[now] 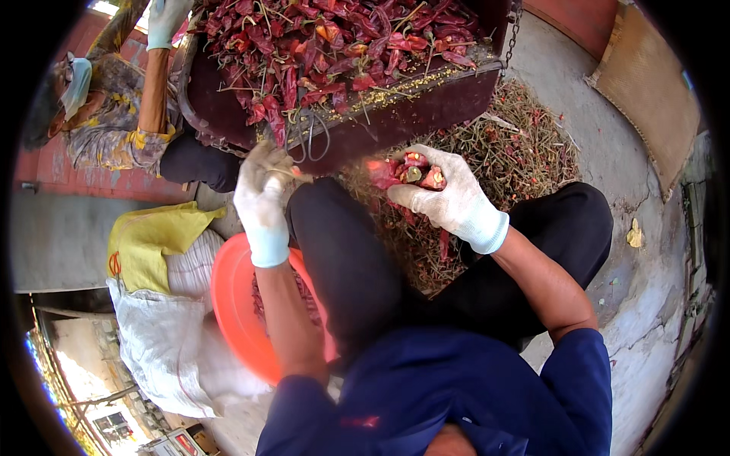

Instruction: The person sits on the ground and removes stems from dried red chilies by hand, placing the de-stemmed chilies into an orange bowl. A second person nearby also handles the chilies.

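My right hand, in a white knit work glove, is closed around a small bunch of red chili peppers with their open ends facing up. My left hand, gloved alike and blurred, pinches what looks like a thin pepper stem. Both hands are above my knees, just below the edge of a dark red metal cart bed. Dried red chili peppers are heaped in that bed, with loose yellow seeds along its lip. Metal scissors rest at the edge, handles outward.
Below my right hand spreads a pile of stems and scraps. An orange-red plastic basin holding dark red pieces stands by my left knee, beside woven sacks. A masked co-worker sits at upper left. A chain hangs at the cart's corner.
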### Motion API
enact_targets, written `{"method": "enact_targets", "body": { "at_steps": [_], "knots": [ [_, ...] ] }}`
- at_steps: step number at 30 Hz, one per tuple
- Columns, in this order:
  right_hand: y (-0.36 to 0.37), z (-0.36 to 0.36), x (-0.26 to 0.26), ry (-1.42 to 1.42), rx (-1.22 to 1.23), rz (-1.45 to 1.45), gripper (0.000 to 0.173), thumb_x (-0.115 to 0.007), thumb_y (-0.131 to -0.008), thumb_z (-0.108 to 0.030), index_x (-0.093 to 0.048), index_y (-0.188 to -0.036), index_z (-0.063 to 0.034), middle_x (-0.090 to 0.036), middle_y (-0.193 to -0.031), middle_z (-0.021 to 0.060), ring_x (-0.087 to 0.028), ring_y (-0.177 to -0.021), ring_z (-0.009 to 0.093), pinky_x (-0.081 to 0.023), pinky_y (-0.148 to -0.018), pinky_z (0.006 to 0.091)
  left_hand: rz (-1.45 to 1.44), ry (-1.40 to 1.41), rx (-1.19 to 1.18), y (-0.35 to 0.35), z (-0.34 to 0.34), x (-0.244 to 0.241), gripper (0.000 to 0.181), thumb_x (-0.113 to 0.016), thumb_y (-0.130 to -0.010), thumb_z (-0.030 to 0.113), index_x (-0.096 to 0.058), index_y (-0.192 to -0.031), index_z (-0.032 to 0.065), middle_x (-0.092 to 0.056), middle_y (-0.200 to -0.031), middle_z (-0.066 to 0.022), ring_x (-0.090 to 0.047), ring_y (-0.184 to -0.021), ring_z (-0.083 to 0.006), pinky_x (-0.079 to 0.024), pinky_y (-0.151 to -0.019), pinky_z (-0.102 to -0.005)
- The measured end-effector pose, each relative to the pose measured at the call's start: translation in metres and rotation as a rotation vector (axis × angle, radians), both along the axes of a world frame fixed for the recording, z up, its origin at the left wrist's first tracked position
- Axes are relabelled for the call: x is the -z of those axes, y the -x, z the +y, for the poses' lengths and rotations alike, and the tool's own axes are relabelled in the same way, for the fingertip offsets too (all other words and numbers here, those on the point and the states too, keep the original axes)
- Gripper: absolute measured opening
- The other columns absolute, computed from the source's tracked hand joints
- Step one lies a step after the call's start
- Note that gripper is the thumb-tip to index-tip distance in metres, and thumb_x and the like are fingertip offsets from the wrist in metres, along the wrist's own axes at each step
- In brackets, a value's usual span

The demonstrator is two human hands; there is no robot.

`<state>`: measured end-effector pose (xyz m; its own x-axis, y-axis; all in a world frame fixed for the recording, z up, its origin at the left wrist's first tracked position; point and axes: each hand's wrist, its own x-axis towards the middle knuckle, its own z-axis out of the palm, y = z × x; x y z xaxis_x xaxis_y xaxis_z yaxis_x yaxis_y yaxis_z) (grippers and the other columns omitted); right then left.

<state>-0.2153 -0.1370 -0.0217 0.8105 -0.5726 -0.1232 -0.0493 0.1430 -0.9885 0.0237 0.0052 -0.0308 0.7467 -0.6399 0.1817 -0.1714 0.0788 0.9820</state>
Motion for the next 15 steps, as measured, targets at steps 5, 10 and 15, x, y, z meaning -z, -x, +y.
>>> {"method": "enact_targets", "body": {
  "at_steps": [5, 10, 15],
  "knots": [
    [-0.024, -0.002, 0.012, 0.232, 0.066, -0.005, 0.037, -0.078, -0.079, -0.028, -0.066, -0.106, -0.0053, -0.070, -0.094, 0.0171, -0.069, -0.089, 0.034, -0.052, -0.082, 0.0396, -0.112, -0.217, 0.124, 0.017, 0.002, 0.013, 0.035, -0.060, -0.096, 0.000, -0.059, -0.130, -0.0093, -0.067, -0.120, -0.0167, -0.066, -0.108, -0.0213, -0.053, -0.095, -0.0306],
    [-0.037, -0.003, 0.021, 0.558, 0.108, 0.096, 0.041, -0.076, -0.078, -0.028, -0.062, -0.109, -0.0057, -0.070, -0.094, 0.0200, -0.067, -0.094, 0.040, -0.053, -0.082, 0.0449, -0.418, -0.153, 0.066, 0.064, -0.016, -0.009, 0.033, -0.074, -0.087, 0.008, -0.069, -0.118, -0.0047, -0.067, -0.107, -0.0085, -0.064, -0.084, -0.0134, -0.053, -0.077, -0.0264],
    [-0.044, 0.004, 0.014, 0.672, 0.096, 0.155, 0.038, -0.072, -0.079, -0.023, -0.059, -0.110, -0.0051, -0.069, -0.091, 0.0198, -0.068, -0.092, 0.040, -0.054, -0.080, 0.0473, -0.937, -0.192, -0.020, 0.079, -0.024, -0.015, 0.035, -0.083, -0.073, 0.015, -0.076, -0.106, 0.0061, -0.065, -0.104, -0.0097, -0.062, -0.100, -0.0265, -0.050, -0.088, -0.0358]
  ]
}}
